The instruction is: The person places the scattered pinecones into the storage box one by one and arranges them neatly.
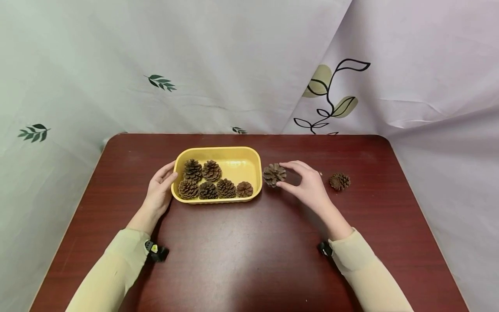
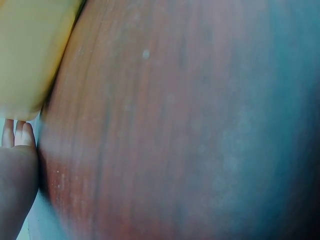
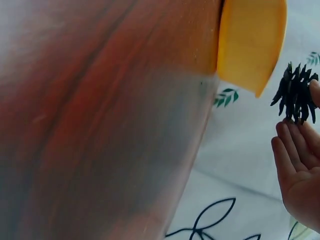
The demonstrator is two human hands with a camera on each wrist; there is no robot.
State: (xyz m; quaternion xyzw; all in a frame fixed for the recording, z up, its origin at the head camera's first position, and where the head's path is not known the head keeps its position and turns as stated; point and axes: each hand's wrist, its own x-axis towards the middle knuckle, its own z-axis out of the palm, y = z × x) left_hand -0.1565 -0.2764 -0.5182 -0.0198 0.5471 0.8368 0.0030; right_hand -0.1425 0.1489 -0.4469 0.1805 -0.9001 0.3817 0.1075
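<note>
A yellow plastic tub [image 1: 218, 202] stands on the table with several brown pine cones [image 1: 226, 189] inside, two at the back left and the others in a row along its front wall. My left hand [image 1: 157, 190] grips the tub's left end, thumb at the rim; the left wrist view shows its fingers [image 2: 26, 134] against the yellow wall. Between thumb and fingertips my right hand [image 1: 308, 186] pinches another pine cone [image 1: 274, 174], just right of the tub's right end. In the right wrist view this pine cone [image 3: 296, 95] is held above the table's level, apart from the tub.
One more pine cone [image 1: 339, 181] lies on the table to the right of my right hand. The dark red wooden table [image 1: 234, 242] ends at the back against a pale curtain [image 1: 218, 65] with leaf prints.
</note>
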